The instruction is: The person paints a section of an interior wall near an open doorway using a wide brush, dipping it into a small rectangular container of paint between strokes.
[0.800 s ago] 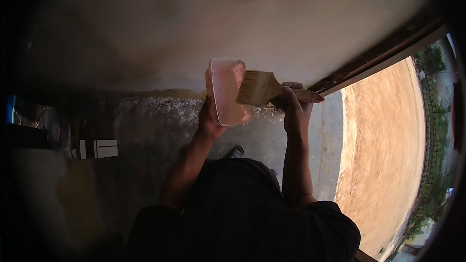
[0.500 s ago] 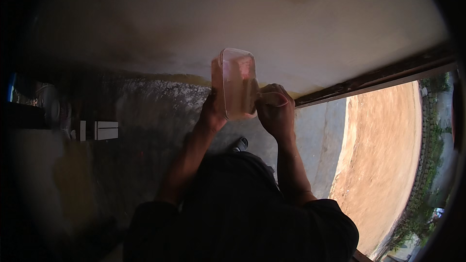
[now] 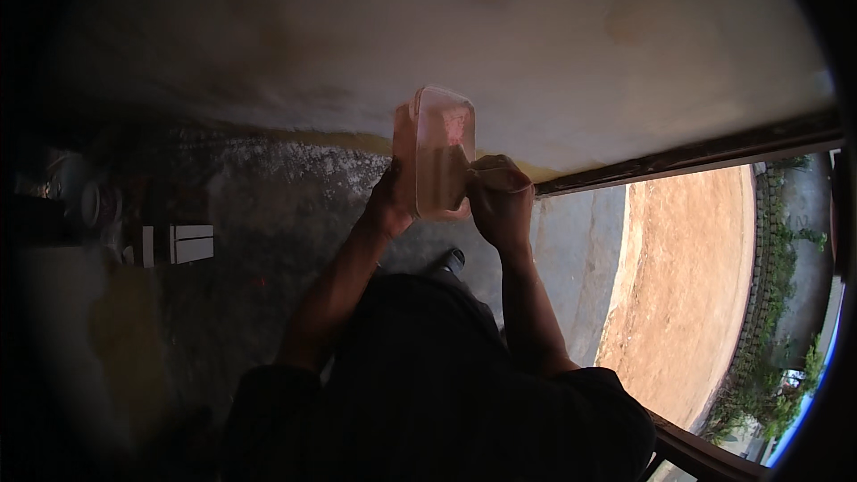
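Observation:
In front of a pale wall, a clear, pink-tinted plastic box (image 3: 444, 138) with rounded corners is held up. My left hand (image 3: 390, 201) is wrapped round its left side near the lower end, and its fingers are partly behind the box. Close against the box's lower right side, my right hand (image 3: 502, 210) is closed on a thin, translucent pinkish piece (image 3: 504, 177), whose kind I cannot make out. A dark shape shows through the box beside that hand; I cannot tell whether it is inside.
The wall (image 3: 357, 45) rises just beyond the box. A doorway on the right opens onto sunlit tan ground (image 3: 683, 277), with plants farther out. On the left is a white box-like thing (image 3: 192, 244). My shoe (image 3: 453, 260) stands on the grey floor.
The plastic box has shifted slightly right in the picture, and my right hand slightly left, closer against it. The view has turned a little. Both hands keep their hold.

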A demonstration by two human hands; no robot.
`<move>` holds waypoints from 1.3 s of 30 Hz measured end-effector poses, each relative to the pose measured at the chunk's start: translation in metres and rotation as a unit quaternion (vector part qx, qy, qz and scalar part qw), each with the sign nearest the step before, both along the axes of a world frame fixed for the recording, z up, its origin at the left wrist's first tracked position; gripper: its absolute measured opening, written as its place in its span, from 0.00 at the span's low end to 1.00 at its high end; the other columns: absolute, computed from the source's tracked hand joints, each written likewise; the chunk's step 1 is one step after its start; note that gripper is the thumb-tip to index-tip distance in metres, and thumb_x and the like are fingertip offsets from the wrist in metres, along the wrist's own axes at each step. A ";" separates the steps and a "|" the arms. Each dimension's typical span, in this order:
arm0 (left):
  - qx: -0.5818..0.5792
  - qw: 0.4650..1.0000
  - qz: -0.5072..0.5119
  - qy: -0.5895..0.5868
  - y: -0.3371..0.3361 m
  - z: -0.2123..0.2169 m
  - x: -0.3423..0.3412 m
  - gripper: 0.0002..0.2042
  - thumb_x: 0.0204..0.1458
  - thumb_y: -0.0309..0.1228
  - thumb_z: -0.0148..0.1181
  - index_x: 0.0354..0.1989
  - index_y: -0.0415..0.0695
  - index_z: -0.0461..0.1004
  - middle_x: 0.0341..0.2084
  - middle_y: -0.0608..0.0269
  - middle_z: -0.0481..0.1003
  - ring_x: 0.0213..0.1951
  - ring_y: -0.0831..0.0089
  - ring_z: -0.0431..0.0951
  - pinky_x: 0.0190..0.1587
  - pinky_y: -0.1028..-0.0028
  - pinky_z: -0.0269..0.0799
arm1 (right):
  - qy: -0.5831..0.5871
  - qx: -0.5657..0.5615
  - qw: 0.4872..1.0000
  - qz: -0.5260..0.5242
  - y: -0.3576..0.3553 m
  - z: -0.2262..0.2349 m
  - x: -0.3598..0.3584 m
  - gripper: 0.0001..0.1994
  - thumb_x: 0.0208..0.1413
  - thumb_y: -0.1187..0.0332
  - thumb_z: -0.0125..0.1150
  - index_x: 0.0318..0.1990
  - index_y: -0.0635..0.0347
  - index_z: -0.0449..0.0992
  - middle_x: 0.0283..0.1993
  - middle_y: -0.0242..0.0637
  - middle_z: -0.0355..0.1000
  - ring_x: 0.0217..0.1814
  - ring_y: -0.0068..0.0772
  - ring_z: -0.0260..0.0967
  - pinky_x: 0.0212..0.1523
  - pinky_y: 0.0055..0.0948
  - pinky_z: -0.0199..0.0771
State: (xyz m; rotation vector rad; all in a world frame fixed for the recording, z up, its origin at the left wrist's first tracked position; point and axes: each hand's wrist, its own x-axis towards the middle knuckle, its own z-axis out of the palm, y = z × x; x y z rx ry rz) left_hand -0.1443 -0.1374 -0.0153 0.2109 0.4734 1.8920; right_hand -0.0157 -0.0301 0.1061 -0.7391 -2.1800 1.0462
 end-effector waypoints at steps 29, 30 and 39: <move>0.019 0.998 -0.046 -0.037 -0.061 -0.011 -0.048 0.38 0.58 0.53 0.55 0.69 0.41 0.50 0.61 0.53 0.64 0.62 0.58 0.66 0.62 0.54 0.67 | 0.026 0.132 0.975 0.176 -0.018 0.003 -0.049 0.12 0.47 0.80 0.67 0.41 0.64 0.81 0.48 0.46 0.76 0.48 0.42 0.76 0.48 0.34 0.78; 0.014 0.997 -0.049 -0.051 -0.059 -0.013 -0.047 0.38 0.58 0.52 0.55 0.69 0.41 0.51 0.61 0.52 0.64 0.62 0.58 0.67 0.62 0.54 0.67 | 0.026 0.145 0.975 0.165 -0.016 0.002 -0.049 0.12 0.47 0.81 0.67 0.41 0.64 0.81 0.48 0.46 0.76 0.48 0.42 0.77 0.47 0.34 0.78; 0.002 0.996 -0.060 -0.068 -0.028 -0.019 -0.032 0.35 0.60 0.51 0.53 0.69 0.41 0.51 0.60 0.52 0.66 0.61 0.58 0.69 0.60 0.54 0.70 | 0.040 0.163 0.984 0.066 0.016 -0.001 -0.037 0.11 0.48 0.81 0.67 0.40 0.62 0.80 0.45 0.43 0.76 0.45 0.38 0.76 0.44 0.33 0.79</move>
